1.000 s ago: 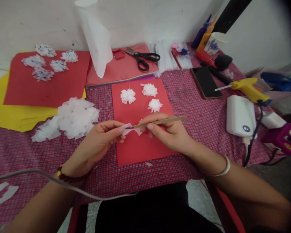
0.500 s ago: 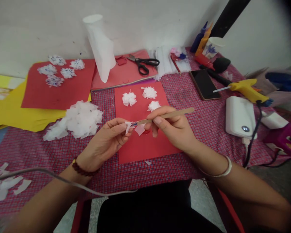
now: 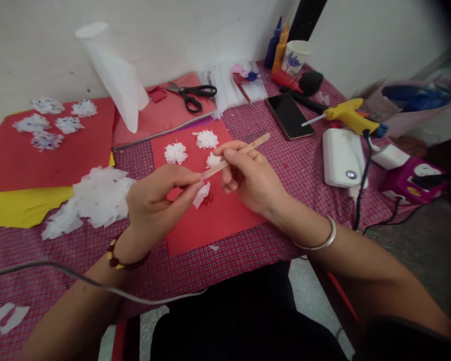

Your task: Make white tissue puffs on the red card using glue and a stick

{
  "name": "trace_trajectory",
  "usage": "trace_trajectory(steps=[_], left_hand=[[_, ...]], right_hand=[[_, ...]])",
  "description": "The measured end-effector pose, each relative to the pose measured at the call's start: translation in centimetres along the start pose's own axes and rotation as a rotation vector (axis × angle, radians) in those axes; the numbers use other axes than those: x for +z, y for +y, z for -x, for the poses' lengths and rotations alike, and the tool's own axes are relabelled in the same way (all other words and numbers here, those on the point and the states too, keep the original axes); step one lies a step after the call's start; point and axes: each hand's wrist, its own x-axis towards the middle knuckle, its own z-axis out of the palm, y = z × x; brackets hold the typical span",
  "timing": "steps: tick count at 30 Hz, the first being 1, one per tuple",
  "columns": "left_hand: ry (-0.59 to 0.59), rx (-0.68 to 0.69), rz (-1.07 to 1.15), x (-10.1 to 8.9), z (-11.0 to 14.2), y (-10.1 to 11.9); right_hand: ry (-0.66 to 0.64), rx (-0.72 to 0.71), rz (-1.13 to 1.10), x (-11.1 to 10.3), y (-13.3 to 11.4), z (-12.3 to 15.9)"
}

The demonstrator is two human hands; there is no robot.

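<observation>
My right hand (image 3: pixel 250 173) holds a flat wooden craft stick (image 3: pixel 253 145) slantwise between thumb and fingers. At the stick's lower end, my left hand (image 3: pixel 161 200) pinches the tip between thumb and forefinger; whether a scrap of paper is also in that pinch is hidden. Beneath the hands lies a red sheet (image 3: pixel 210 225). On it are a white paper piece (image 3: pixel 202 194), a small glossy red blob (image 3: pixel 208 199) and white crumpled paper tufts (image 3: pixel 176 152), one partly covered by my right fingers. A heap of cut white paper pieces (image 3: pixel 101 195) lies left of my left hand.
Blue-speckled tufts (image 3: pixel 47 140) rest on another red sheet at left. Behind stand a rolled white sheet (image 3: pixel 113 75) and scissors (image 3: pixel 193 95). At right are a phone (image 3: pixel 289 118), a yellow glue gun (image 3: pixel 346 115) and a white power bank (image 3: pixel 344 158). A cable (image 3: pixel 97 288) crosses my left forearm.
The view has shifted rightward. My left hand has turned over, its back now facing up, with fingers at the stick's tip. The paper scrap it pinched is no longer visible there.
</observation>
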Motion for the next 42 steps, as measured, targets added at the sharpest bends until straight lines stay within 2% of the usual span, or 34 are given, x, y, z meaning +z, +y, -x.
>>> trace_trajectory(steps=[4,7,8,10,13,15,17,19,22,24,30,35,39,42], left_hand=[[-0.046,-0.285,0.391,0.4,-1.7,-0.6],[-0.093,-0.419,0.504,0.7,-2.0,-1.3],[-0.111,-0.418,0.479,0.8,-1.9,-1.5],[-0.128,-0.325,0.346,0.9,-1.6,-1.6],[-0.134,-0.048,-0.034,0.6,-1.0,-1.6],[-0.172,0.065,-0.233,0.0,-0.7,-1.8],[-0.236,0.028,-0.327,-0.7,-0.3,-2.5],[-0.325,-0.129,-0.356,-1.4,0.2,-3.5],[-0.481,-0.369,-0.289,-2.0,0.8,-4.7],[-0.523,-0.417,-0.244,-2.0,1.0,-5.1],[-0.453,-0.312,-0.251,-1.6,1.2,-5.2],[-0.429,-0.309,-0.235,-1.5,1.2,-5.3],[-0.404,-0.349,-0.200,-1.6,1.3,-4.9],[-0.347,-0.474,-0.093,-1.9,1.4,-4.7]], right_hand=[[-0.101,-0.022,0.007,-0.7,-0.8,-0.5],[-0.060,-0.039,0.082,-0.8,-0.5,-0.7],[-0.026,-0.036,0.096,-0.8,-0.3,-0.7],[0.033,-0.008,0.104,-0.8,0.2,-0.8],[0.049,0.078,0.105,-1.1,0.5,-1.0],[0.038,0.128,0.162,-1.6,0.4,-1.2],[0.026,0.145,0.292,-2.3,0.2,-1.6],[0.014,0.129,0.454,-2.9,0.1,-1.9],[-0.030,0.084,0.635,-3.2,0.1,-2.0],[-0.067,0.062,0.703,-3.1,0.3,-1.9],[-0.141,-0.010,0.864,-2.5,1.1,-1.5],[-0.177,-0.039,1.016,-2.2,1.2,-1.3],[-0.245,-0.077,1.141,-1.5,1.1,-1.0],[-0.290,-0.102,1.177,-1.2,0.9,-0.8]])
